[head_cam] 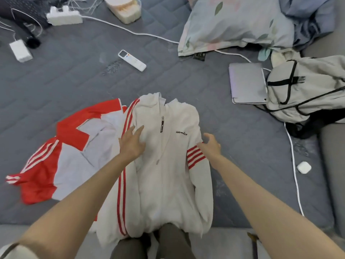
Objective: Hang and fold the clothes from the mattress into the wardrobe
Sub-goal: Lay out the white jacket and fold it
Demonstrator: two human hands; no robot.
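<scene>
A white zip jacket [168, 165] with red stripes lies face up on the grey mattress [74, 86], its hem over the near edge and both sleeves folded in along its sides. My left hand [131, 142] rests flat with straight fingers on the jacket's left chest. My right hand [210, 144] hovers with loosely spread fingers at the striped upper part of the right sleeve; I cannot tell if it touches the cloth. A red and white garment [61, 156] lies spread out to the left, partly under the jacket.
A white remote [132, 60] lies beyond the jacket. A pillow [235, 25], laptop [247, 83] and grey backpack [308, 88] sit at the right. A power strip [64, 16], a charger [20, 50] and white cables lie at the far left. An earbud case [304, 167] lies near the right edge.
</scene>
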